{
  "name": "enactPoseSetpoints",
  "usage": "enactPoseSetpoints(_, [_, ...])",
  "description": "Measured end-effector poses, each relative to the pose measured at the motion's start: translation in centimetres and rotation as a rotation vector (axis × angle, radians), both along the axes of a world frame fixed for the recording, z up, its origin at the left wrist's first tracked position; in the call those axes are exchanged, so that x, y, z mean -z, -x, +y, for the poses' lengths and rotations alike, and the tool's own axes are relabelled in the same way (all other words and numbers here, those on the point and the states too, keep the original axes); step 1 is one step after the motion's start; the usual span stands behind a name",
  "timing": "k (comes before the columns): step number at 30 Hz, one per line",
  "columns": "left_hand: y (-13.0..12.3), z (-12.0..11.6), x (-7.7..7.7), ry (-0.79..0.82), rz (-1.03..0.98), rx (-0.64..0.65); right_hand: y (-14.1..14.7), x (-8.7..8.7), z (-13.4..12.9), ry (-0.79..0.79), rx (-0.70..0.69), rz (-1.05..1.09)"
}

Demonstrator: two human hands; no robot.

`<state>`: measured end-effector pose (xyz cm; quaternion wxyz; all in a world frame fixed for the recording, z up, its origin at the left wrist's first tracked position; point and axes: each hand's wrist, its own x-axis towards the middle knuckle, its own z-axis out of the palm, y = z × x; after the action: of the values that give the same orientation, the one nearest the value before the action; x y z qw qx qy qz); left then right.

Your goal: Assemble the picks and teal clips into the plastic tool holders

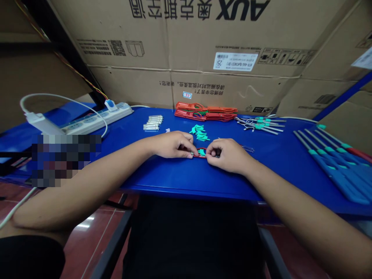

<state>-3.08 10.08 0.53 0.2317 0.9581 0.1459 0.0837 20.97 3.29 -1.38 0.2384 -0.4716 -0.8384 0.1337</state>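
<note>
Between my hands, low over the blue table, is a red plastic shell [198, 156] with a small green trigger-like piece [201, 152] in its opening. My left hand [174, 145] grips the shell's left end, index finger bent down onto it. My right hand [228, 154] is closed at the right end with thumb and fingers pinched together. Its fingers cover that end, so any small part between them is hidden. Just beyond my hands lies a loose pile of green pieces [200, 132]. Thin clear pieces [248, 148] lie beside my right hand.
Red and orange shells [206, 112] are stacked at the back, near clear cylinders [153, 122]. Metal rods with green collars and wires [263, 124] lie back right. Blue-handled rods [334, 162] fill the right side. A power strip [97, 119] and cable stand left; a cardboard wall [174, 46] rises behind.
</note>
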Motion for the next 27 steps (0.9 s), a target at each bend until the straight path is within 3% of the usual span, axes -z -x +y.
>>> enactPoseSetpoints(13, [0.0,-0.2,-0.6,-0.072,-0.071,0.014,-2.4,-1.8,-0.4,-0.028,-0.035,0.027])
enactPoseSetpoints(17, [0.3,0.3,-0.7,-0.088,-0.096,-0.059,-2.3,-1.7,-0.4,-0.030,-0.066,-0.005])
enactPoseSetpoints(27, [0.7,0.7,-0.4,0.057,0.027,-0.144,-2.5,-1.6,-0.4,-0.061,-0.063,-0.045])
